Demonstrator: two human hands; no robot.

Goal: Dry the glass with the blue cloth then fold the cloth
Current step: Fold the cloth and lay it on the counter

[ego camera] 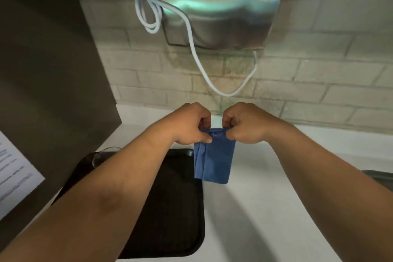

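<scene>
The blue cloth point(214, 161) hangs folded into a narrow strip in front of me, above the white counter. My left hand point(191, 123) pinches its upper left corner and my right hand point(244, 123) pinches its upper right corner, the two hands close together. The clear glass point(102, 155) stands at the far left corner of the black tray point(176, 208), mostly hidden behind my left forearm; only part of its rim shows.
A steel hand dryer point(221, 6) hangs on the tiled wall ahead, with a white cable point(200, 59) looping below it. A dark panel point(42, 70) with a paper sheet point(14, 174) stands left. A dark edge point(378, 174) shows at right on the white counter point(276, 208).
</scene>
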